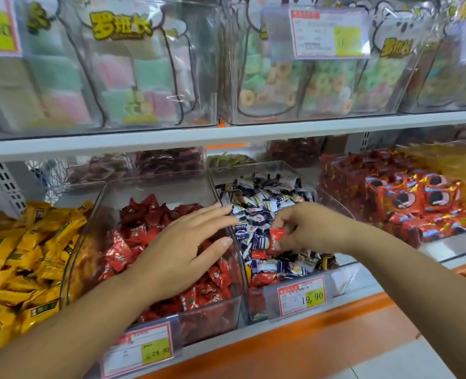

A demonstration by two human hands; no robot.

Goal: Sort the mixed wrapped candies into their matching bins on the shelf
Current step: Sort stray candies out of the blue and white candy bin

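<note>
Over blue-candy bin (341, 277): right hand (305, 228) pinches red candy (277, 237); left hand (182, 247) (fingers straight) above red-candy bin (158, 187).

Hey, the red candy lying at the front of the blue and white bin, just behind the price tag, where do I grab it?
Pinch the front red candy across its middle, coming straight down. It seems to lie flat among blue wrappers, and the bin's front wall blocks a frontal approach. Your left hand is free; the right hand pinches a stray red candy.
</note>
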